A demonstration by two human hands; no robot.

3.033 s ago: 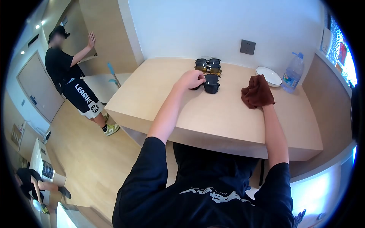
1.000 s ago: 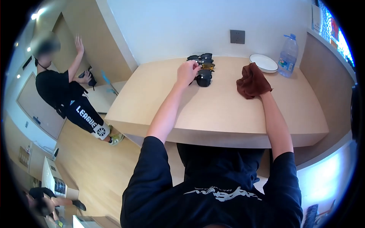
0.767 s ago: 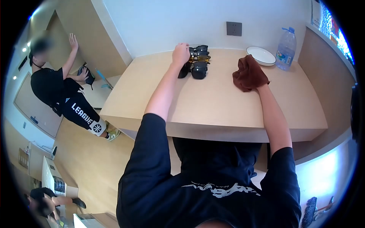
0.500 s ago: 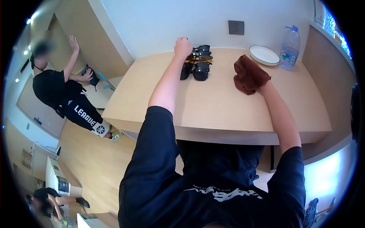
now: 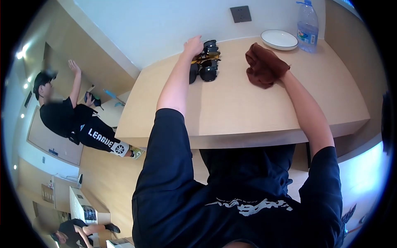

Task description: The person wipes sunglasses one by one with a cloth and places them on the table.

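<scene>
A person is standing close against a pale wooden table (image 5: 248,111), both bare forearms stretching over it; several pairs of sunglasses (image 5: 208,73) are lying in a short row near the table's far edge, left of the middle, one pair showing yellow and the others dark; the left hand (image 5: 192,46) is hovering or resting beside the left ends of the farther pairs, close to the wall (image 5: 165,25), its fingers partly curling; whether they are gripping a pair cannot be told, as the hand and wrist are blocking the view of those ends.

The right hand, wrist (image 5: 286,78) showing, is disappearing into a brown cloth (image 5: 264,65); the cloth is covering the fingers, so whether they are closing on it cannot be told; cloth and hand are staying right of the sunglasses, with bare wood lying between.

Just beyond the cloth a white plate (image 5: 279,40) with a dark rim is sitting flat; a clear bottle (image 5: 307,29) with a blue cap is standing upright just right of it, both filling the far right corner; a dark socket (image 5: 240,14) is showing on the wall above; a wooden partition (image 5: 351,49) is closing off the right side.

At left, a second person (image 5: 58,120) is standing with one arm raised; lower down, another person (image 5: 74,233) is sitting.
</scene>
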